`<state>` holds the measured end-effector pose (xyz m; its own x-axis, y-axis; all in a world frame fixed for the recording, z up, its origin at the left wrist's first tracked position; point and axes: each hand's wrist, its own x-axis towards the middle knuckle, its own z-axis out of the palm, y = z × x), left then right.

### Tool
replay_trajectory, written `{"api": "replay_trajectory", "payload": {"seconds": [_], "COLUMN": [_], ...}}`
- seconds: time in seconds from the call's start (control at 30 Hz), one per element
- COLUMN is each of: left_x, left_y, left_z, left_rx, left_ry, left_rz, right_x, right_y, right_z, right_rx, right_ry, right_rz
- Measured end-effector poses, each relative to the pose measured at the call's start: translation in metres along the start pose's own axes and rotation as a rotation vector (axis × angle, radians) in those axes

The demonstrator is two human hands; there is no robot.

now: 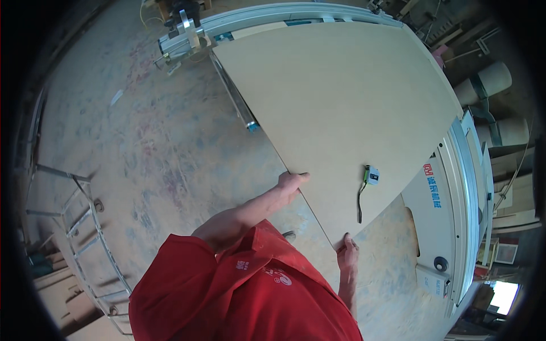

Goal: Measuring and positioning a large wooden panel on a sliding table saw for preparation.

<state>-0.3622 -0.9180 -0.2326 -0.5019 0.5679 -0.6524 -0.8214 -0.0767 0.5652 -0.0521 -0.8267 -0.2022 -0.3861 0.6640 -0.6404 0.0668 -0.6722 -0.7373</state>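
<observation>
A large beige board (341, 96) lies across the bed of a panel saw and juts out toward me. My left hand (292, 182) grips its near left edge, thumb on top and the other fingers hidden underneath. At the corner closest to me, my right hand (347, 250) is closed on the same board, with part of the fingers out of sight below. On the board's upper face rests a green and grey tape measure (371, 175), a dark strap trailing from it, touched by neither hand.
The saw's white cabinet (435, 193) stands on the right, its aluminium rail (296, 12) along the far side. A metal support arm (236, 96) sticks out under the board's left edge. On the left stands a wheeled metal rack (94, 238). Dust-collector ducts (495, 79) are at the far right.
</observation>
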Motion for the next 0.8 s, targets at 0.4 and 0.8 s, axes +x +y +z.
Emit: {"api": "replay_trajectory", "payload": {"seconds": [0.4, 0.8], "left_x": [-0.08, -0.089], "left_y": [0.013, 0.002], "left_z": [-0.078, -0.021], "left_rx": [0.1, 1.016], "left_ry": [0.084, 0.915], "left_rz": [0.168, 1.121], "right_x": [-0.029, 0.007], "right_y": [0.043, 0.049], "right_z": [-0.005, -0.233], "right_rx": [-0.517, -0.616], "right_ry": [-0.435, 0.028], "right_rz": [0.351, 0.118]}}
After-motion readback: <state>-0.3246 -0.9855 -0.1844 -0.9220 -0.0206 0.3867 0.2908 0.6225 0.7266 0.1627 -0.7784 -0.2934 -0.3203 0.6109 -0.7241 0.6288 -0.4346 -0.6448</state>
